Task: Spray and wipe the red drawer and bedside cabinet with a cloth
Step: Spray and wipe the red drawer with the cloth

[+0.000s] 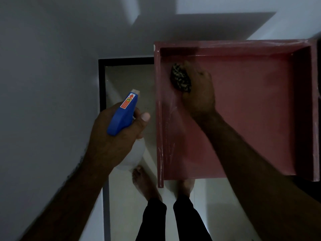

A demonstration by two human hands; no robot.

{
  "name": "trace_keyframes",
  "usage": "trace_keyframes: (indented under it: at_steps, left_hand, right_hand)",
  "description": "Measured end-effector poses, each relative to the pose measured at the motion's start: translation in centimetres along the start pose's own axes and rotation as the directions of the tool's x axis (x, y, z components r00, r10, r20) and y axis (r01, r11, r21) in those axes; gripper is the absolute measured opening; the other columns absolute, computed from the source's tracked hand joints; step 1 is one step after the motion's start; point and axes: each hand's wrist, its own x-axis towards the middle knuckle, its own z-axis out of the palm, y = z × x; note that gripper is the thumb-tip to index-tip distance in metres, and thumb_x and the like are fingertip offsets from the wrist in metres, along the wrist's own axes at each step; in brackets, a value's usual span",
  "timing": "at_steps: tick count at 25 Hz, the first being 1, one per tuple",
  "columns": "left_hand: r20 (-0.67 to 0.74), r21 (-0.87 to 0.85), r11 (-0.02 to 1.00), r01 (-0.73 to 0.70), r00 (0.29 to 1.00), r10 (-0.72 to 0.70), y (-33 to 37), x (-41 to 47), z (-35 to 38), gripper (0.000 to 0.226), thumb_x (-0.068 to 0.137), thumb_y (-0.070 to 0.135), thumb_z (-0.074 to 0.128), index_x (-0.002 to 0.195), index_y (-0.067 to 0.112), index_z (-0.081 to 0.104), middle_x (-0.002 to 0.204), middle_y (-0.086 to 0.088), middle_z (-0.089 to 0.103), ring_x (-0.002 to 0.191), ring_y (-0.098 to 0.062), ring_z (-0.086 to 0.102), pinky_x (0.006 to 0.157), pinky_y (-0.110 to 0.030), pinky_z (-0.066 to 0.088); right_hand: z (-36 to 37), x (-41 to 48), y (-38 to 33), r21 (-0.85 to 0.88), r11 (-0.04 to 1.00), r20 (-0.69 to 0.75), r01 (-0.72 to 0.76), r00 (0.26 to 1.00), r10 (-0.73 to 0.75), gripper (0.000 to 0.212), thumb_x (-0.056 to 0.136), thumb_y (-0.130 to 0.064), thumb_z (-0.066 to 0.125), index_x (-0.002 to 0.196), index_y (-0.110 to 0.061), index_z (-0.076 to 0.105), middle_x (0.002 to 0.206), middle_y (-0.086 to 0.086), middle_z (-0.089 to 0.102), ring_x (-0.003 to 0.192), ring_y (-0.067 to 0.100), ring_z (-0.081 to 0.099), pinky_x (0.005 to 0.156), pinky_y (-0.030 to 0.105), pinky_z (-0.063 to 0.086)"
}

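Presses a bunched, dark-patterned cloth (180,79) onto the bottom of the red drawer (251,110) with the right hand (199,91), fingers curled over the wad, near the far left corner and just beside the left wall. Grips the spray bottle (124,113) in the left hand (118,136), fingers wrapped round the neck under the blue head, thumb stretched out alongside (finger on the trigger or not: cannot tell). Holds it outside the drawer, left of the left wall, above the pale floor (125,197) and bare feet (144,181).

Could easily mist the floor instead of the drawer if squeezed from here, with the nozzle short of the wall; risks a slippery patch right by the feet. Could also leave the corner streaked, given so tight a wad and such dim light. Cannot see the drawer's support; risks tipping or shifting it by pressing hard near the left edge. Cannot make out the bedside cabinet for certain.

Points the nozzle up the view and a little right, away from the body, towards the drawer's far left corner. Carries the blue head's long axis on that same diagonal, white body hanging below the hand. Looks straight down into the drawer: open side up, nearly square, hardly any long axis, side walls running away from the body.
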Motion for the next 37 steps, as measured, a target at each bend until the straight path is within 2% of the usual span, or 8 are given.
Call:
trace_keyframes:
  at_steps: [6, 12, 17, 21, 28, 32, 34, 37]
  left_hand:
    - [-0.002, 0.006, 1.000, -0.014, 1.000, 0.014, -0.4, -0.6, 0.4, 0.032, 0.081, 0.046, 0.067, 0.084, 0.015, 0.064, 0.070, -0.010, 0.069, 0.067, -0.008, 0.070, 0.063, -0.004, 0.049]
    - [-0.002, 0.008, 1.000, -0.013, 1.000, 0.013, -0.2, -1.2, 0.6, 0.035, 0.080, 0.052, 0.068, 0.082, 0.018, 0.063, 0.071, -0.010, 0.069, 0.068, -0.009, 0.069, 0.063, -0.003, 0.048]
    - [0.000, 0.004, 1.000, -0.016, 1.000, 0.016, -0.1, -1.9, 0.9, 0.038, 0.079, 0.047, 0.066, 0.089, 0.010, 0.065, 0.072, -0.011, 0.070, 0.067, -0.012, 0.071, 0.063, -0.007, 0.051]
    - [0.000, 0.012, 1.000, -0.014, 1.000, 0.014, 0.2, -2.3, 1.1, 0.036, 0.078, 0.048, 0.064, 0.087, 0.013, 0.063, 0.072, -0.012, 0.069, 0.067, -0.008, 0.070, 0.060, -0.004, 0.048]
    - [0.013, 0.024, 1.000, -0.017, 1.000, 0.017, 0.3, -2.9, 1.2, 0.040, 0.075, 0.054, 0.061, 0.082, 0.016, 0.062, 0.073, -0.007, 0.068, 0.067, -0.002, 0.068, 0.063, -0.004, 0.048]
    - [-0.002, 0.037, 0.999, -0.017, 1.000, 0.017, -0.1, -3.3, 1.2, 0.036, 0.077, 0.050, 0.063, 0.079, 0.013, 0.062, 0.073, -0.007, 0.068, 0.067, 0.002, 0.066, 0.064, -0.002, 0.047]
    - [-0.007, 0.042, 0.999, 0.000, 1.000, 0.000, -0.3, -3.4, 1.2, 0.035, 0.077, 0.049, 0.063, 0.080, 0.014, 0.062, 0.075, -0.006, 0.068, 0.067, 0.005, 0.066, 0.063, -0.001, 0.046]
    - [-0.002, 0.042, 0.999, -0.002, 1.000, 0.002, -0.3, -3.7, 1.4, 0.034, 0.078, 0.049, 0.063, 0.082, 0.015, 0.062, 0.075, -0.006, 0.069, 0.069, 0.002, 0.068, 0.062, -0.001, 0.046]
  right_hand:
    - [0.9, -2.7, -1.4, 0.028, 0.986, 0.090, 0.166, 0.982, -0.168, 0.069, 0.077, -0.002, 0.063, 0.146, -0.009, 0.058, 0.112, 0.017, 0.073, 0.097, 0.038, 0.058, 0.078, 0.038, 0.051]
    - [0.6, -4.4, -0.5, 0.015, 0.999, -0.045, -0.040, 0.998, 0.041, 0.080, 0.071, 0.009, 0.064, 0.149, -0.010, 0.055, 0.113, 0.020, 0.070, 0.104, 0.037, 0.056, 0.080, 0.028, 0.039]
    - [0.7, -5.7, -1.1, -0.004, 0.981, 0.099, 0.194, 0.976, -0.193, 0.070, 0.079, -0.002, 0.073, 0.147, -0.012, 0.058, 0.109, 0.017, 0.073, 0.098, 0.037, 0.060, 0.079, 0.039, 0.052]
    - [0.1, -5.8, -0.3, 0.007, 0.995, -0.015, -0.103, 0.995, 0.103, 0.078, 0.076, 0.003, 0.058, 0.151, -0.016, 0.053, 0.115, 0.018, 0.069, 0.107, 0.033, 0.052, 0.079, 0.029, 0.044]
    - [0.8, -8.2, -2.6, 0.023, 0.998, 0.106, 0.065, 0.992, -0.067, 0.082, 0.074, 0.006, 0.071, 0.151, -0.014, 0.052, 0.120, 0.019, 0.069, 0.105, 0.039, 0.057, 0.084, 0.041, 0.053]
    - [-0.2, -8.3, -0.8, 0.004, 0.978, 0.004, -0.209, 0.978, 0.209, 0.088, 0.073, 0.007, 0.062, 0.155, -0.021, 0.048, 0.120, 0.019, 0.062, 0.112, 0.033, 0.051, 0.087, 0.028, 0.045]
    - [0.3, -9.6, -1.8, 0.025, 0.985, 0.045, -0.169, 0.985, 0.168, 0.087, 0.074, 0.006, 0.064, 0.155, -0.022, 0.048, 0.121, 0.019, 0.062, 0.113, 0.033, 0.051, 0.087, 0.026, 0.040]
    - [1.0, -11.2, -3.2, 0.041, 0.999, 0.160, 0.008, 0.987, -0.014, 0.085, 0.073, 0.005, 0.070, 0.153, -0.016, 0.050, 0.123, 0.019, 0.067, 0.107, 0.039, 0.056, 0.086, 0.036, 0.050]
